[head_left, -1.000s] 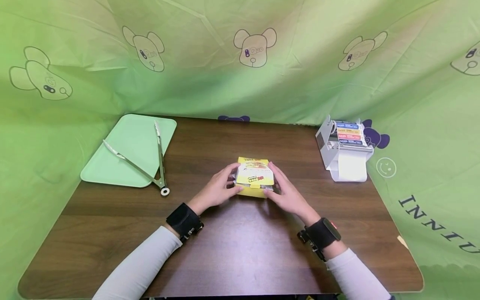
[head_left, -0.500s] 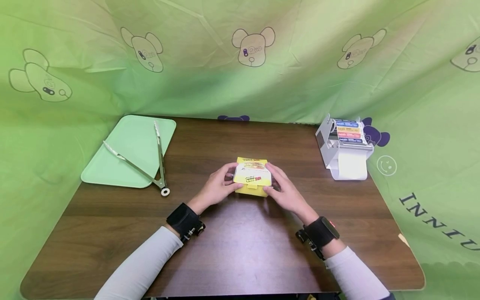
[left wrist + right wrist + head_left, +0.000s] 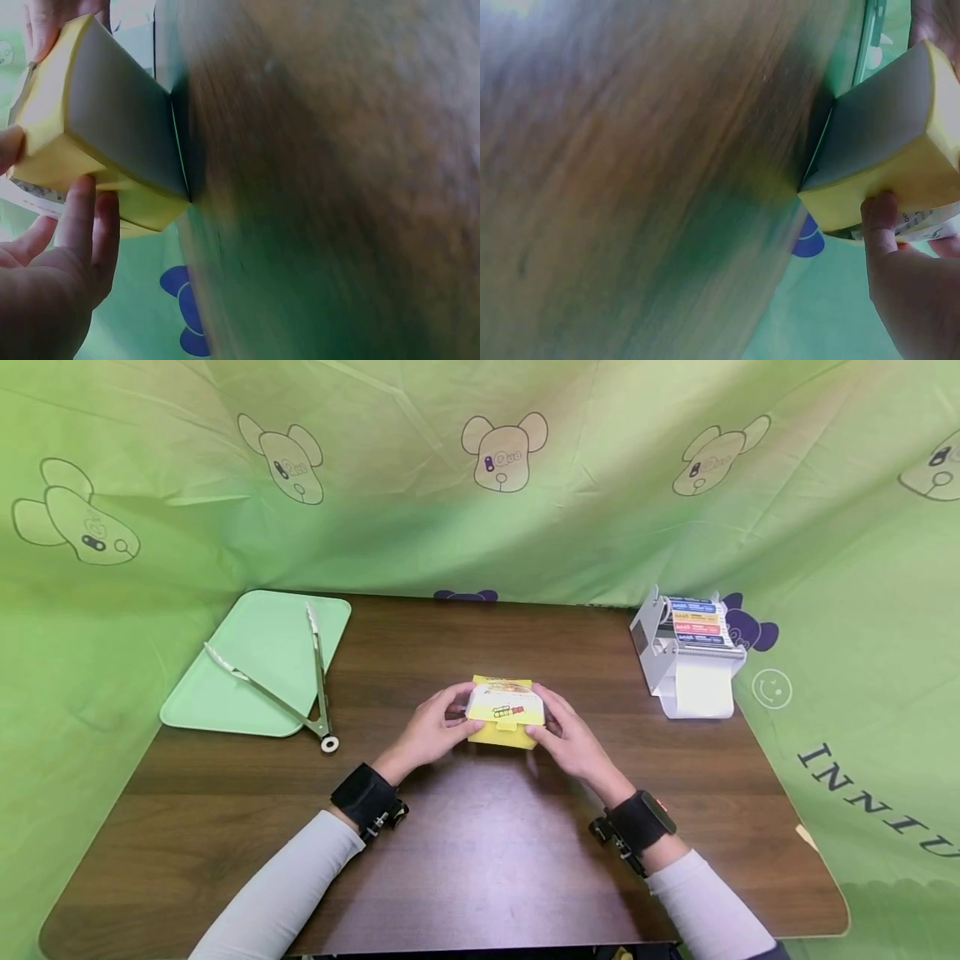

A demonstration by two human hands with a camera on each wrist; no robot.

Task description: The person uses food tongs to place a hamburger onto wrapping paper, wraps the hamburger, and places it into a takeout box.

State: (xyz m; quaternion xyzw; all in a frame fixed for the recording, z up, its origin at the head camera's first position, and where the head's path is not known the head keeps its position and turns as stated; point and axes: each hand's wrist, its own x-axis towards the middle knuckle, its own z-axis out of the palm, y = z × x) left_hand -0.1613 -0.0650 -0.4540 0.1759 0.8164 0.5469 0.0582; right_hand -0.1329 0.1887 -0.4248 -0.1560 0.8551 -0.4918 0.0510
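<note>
A yellow paper burger box with a white printed lid lies between both hands at the middle of the table. Its lid is down, and a front tab overlaps the yellow front wall. My left hand grips the left side, thumb at the front corner and fingers along the side wall. On the opposite side my right hand holds the box likewise. Both wrist views show the grey underside of the box, tipped up off the table at the front. In the right wrist view, fingers press the yellow side wall.
At the left, metal tongs lie spread across a light green tray, their hinge end on the wooden table. A label dispenser with a roll of coloured stickers stands at the back right. Green printed cloth hangs behind.
The lid has come down over the front of the box, and its tab now overlaps the front wall. The box has tipped back, showing more of its front. Both hands keep hold of it.
</note>
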